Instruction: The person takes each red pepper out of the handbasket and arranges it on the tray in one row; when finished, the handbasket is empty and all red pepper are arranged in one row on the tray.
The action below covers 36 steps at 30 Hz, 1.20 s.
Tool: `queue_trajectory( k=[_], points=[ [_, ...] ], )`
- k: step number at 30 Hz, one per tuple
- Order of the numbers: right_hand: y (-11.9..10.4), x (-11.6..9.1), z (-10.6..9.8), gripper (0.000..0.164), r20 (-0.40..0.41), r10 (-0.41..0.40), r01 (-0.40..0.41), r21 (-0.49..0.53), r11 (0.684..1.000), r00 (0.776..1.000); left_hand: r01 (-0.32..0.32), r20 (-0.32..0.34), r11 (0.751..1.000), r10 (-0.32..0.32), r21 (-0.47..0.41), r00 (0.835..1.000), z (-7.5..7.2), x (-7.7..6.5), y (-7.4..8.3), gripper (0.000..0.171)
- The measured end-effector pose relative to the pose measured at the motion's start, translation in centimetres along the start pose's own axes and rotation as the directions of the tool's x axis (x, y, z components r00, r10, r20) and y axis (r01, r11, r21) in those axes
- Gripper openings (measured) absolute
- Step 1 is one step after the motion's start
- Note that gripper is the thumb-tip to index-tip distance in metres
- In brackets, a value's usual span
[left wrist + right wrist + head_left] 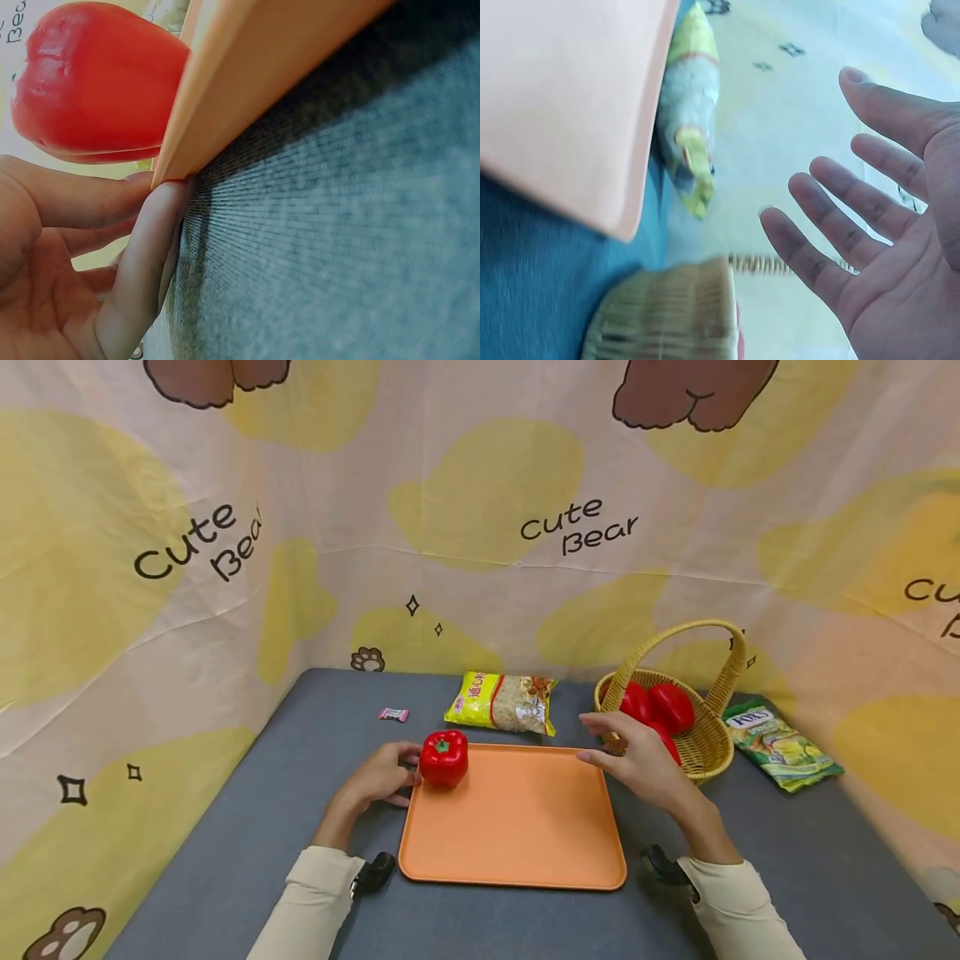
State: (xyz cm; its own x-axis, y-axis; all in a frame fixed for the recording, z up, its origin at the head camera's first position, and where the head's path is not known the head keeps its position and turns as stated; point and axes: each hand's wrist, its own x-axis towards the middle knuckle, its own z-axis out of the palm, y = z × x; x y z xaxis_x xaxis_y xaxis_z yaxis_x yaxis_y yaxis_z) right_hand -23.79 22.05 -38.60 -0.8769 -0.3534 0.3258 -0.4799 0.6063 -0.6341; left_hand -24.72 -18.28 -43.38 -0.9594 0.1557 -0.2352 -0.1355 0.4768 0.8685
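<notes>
An orange tray (517, 827) lies on the grey table, and a red bell pepper (444, 758) sits at its far left corner. At the tray's left edge is my left hand (381, 775). The left wrist view shows its thumb and a finger (142, 259) pinching the tray's rim (180, 154), just beside the pepper (97, 82). My right hand (637, 758) hovers over the tray's far right corner, in front of the wicker basket (712, 747). Its fingers (832, 217) are spread and hold nothing in the right wrist view.
Several red peppers (671, 708) lie in the basket, which has a tall arched handle. A yellow pasta bag (501, 702) is behind the tray, with a small pink wrapped candy (393, 715) to its left. Right of the basket lies a green snack bag (783, 747).
</notes>
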Motion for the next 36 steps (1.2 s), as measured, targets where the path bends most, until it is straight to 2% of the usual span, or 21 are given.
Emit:
queue_trajectory(
  k=[9,15,27,36],
  points=[
    [2.9,-0.8,-2.2,0.05,-0.155,-0.002,-0.007,-0.056,0.998,0.988,-0.001,0.006,1.0,0.001,0.001,1.0,0.0,0.2,-0.2,0.052],
    [4.4,-1.2,-3.2,0.046,-0.204,0.023,-0.038,-0.068,0.997,0.979,0.0,0.008,1.0,0.0,0.008,1.0,0.0,0.3,-0.4,0.053],
    [6.5,-1.6,-4.4,0.054,-0.185,0.13,-0.154,-0.123,0.98,0.974,0.016,-0.004,1.0,-0.016,0.012,1.0,0.0,0.5,-0.2,0.055],
    [7.9,-1.9,-4.6,0.067,-0.103,0.244,-0.255,-0.104,0.961,0.964,0.009,-0.001,1.0,-0.009,0.017,1.0,0.1,0.5,-0.2,0.055]
  ],
)
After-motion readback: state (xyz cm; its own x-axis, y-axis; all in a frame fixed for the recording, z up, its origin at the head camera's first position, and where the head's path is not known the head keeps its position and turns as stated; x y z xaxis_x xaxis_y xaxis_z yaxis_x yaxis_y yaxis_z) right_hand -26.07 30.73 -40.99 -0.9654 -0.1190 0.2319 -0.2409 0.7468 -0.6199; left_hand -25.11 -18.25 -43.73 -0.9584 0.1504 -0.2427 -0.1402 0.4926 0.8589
